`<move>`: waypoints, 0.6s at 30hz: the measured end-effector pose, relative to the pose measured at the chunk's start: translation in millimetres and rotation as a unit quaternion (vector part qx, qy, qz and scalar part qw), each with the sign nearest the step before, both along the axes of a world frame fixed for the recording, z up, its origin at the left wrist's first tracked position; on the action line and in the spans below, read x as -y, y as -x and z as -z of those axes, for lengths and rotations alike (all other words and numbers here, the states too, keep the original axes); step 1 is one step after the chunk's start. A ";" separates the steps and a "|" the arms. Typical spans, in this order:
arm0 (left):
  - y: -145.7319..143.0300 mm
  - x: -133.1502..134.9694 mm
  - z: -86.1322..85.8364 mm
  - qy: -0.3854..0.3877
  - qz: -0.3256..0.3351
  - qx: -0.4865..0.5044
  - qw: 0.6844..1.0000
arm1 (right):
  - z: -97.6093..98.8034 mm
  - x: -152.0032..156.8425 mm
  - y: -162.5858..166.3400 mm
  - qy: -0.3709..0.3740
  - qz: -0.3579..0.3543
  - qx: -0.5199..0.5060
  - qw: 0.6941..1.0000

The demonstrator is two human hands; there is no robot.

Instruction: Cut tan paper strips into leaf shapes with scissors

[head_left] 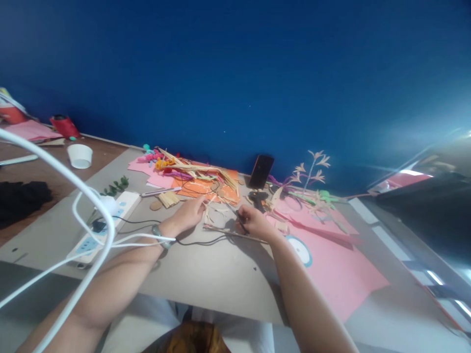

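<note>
Two hands meet over a thin dry stalk (235, 234) lying on the grey table (206, 274). Left hand (189, 214) pinches a pale straw strip (208, 213) beside it; right hand (253, 223) is closed around a dark tool (241, 219), type unclear. Risk: the tool point sits close to the left fingertips. A black cable (200, 241) under the wrists could snag, and loose straw scraps (221, 208) may scatter.
</note>
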State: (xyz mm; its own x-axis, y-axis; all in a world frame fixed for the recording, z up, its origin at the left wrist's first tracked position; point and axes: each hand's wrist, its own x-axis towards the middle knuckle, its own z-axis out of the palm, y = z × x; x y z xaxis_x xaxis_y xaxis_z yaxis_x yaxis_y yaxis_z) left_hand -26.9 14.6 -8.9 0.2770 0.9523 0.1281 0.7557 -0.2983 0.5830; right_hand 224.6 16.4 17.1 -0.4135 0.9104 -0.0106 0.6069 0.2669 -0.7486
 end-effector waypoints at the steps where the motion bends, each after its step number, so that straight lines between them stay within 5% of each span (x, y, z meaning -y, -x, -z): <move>1: -2.4 2.0 -1.0 -0.005 0.016 0.016 1.000 | 0.1 -1.3 -0.2 -0.010 0.016 -0.018 1.000; 9: 14.6 -0.1 -11.4 -0.005 -0.118 -0.202 0.972 | 1.9 -3.6 3.7 -0.064 0.080 -0.037 0.994; 18: 25.4 -11.1 -12.9 -0.017 -0.157 -0.237 0.958 | 6.5 -6.8 1.6 -0.074 0.095 -0.031 0.992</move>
State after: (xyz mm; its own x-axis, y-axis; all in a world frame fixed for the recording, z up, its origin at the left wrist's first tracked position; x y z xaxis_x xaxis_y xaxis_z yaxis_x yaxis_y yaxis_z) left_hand -52.3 25.8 3.9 0.0114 0.9959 0.0902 0.9891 -0.0245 0.1452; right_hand 223.0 23.2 10.5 -0.2290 0.9619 0.1491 0.6111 0.2613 -0.7472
